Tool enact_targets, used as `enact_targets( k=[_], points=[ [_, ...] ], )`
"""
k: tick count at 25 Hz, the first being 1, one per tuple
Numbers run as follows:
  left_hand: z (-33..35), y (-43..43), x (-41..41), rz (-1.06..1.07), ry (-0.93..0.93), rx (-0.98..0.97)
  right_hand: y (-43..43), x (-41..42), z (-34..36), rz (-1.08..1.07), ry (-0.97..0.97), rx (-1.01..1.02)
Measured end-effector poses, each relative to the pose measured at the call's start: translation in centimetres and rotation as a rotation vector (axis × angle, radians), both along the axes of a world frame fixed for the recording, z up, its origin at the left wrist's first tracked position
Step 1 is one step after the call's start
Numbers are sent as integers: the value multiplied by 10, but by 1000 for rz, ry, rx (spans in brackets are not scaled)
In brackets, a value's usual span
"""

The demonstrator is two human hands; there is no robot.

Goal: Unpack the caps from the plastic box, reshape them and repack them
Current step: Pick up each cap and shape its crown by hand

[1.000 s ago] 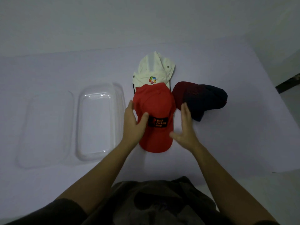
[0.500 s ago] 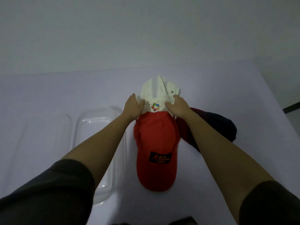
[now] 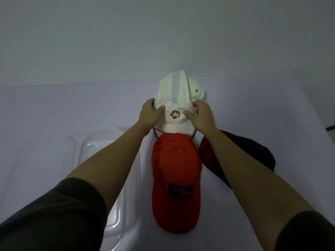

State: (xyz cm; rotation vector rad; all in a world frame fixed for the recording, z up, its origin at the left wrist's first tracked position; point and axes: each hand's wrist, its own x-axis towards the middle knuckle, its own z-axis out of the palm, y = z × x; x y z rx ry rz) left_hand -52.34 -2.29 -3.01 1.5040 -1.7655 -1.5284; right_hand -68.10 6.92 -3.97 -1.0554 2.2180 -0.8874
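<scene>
The box (image 3: 101,140) sits near left, the red cap (image 3: 176,178) beside it, a dark cap (image 3: 253,151) right. Farther on the tabletop (image 3: 72,109), the left hand (image 3: 149,115) and right hand (image 3: 201,115) pinch the white cap (image 3: 178,91) at its sides; even outward pulls should round it. Its crown is creased, folded flat.

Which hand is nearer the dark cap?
Right. The right hand grips the white cap just beyond the dark cap; the left hand grips its opposite side, farther away.

plastic box (image 3: 130,196) left of caps (image 3: 175,169)
</scene>
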Motion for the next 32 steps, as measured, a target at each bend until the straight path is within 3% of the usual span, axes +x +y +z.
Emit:
enact_targets(
  k=[4, 7, 13, 17, 21, 26, 32],
  points=[
    [18, -9, -4, -10, 119, -82, -5, 8, 21, -146, -15, -212],
    [37, -17, -8, 13, 213, -105, -10, 9, 49, -129, -91, -311],
    [70, -10, -7, 96, 325, 11, -13, 0, 73, -214, -332, -463],
    [78, 11, -10, 179, 251, 197, -4, 7, 81, -244, -520, -463],
    [81, 21, -9, 310, 372, 148, 6, 12, 80, -308, -702, -395],
    [80, 34, -5, 250, 412, -15, 28, 25, 82, 2, -395, -282],
    [72, 45, 16, -74, 351, -147, 47, 20, 83, 258, -99, -142]
  ],
)
